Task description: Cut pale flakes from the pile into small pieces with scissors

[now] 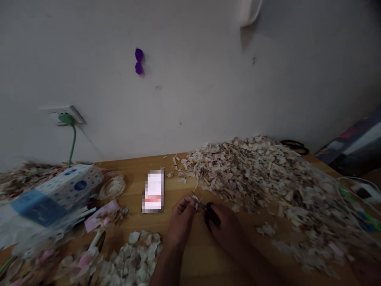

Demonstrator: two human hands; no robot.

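Low in the middle of the head view, my left hand (pixel 181 214) is closed, pinching a small pale dry flake (pixel 195 201) between thumb and fingertips. My right hand (pixel 228 228) is wrapped round the black handles of a pair of scissors (pixel 212 216). The scissors' blades point left toward the flake, close to my left fingertips. Dim light and blur hide whether the blades touch it. A large heap of similar thin, whitish-brown flakes (pixel 238 171) lies beyond my right hand. Broader, paler flakes (pixel 133 256) form a smaller pile beside my left forearm.
A phone (pixel 154 191) with a lit screen lies on the wooden table (pixel 135 226). To the left are a tissue pack (pixel 59 190), a roll of clear tape (pixel 112 186) and a pink strip (pixel 101 215). A green plug (pixel 66 118) sits in the wall socket. Black loops (pixel 297 147) lie behind the heap.
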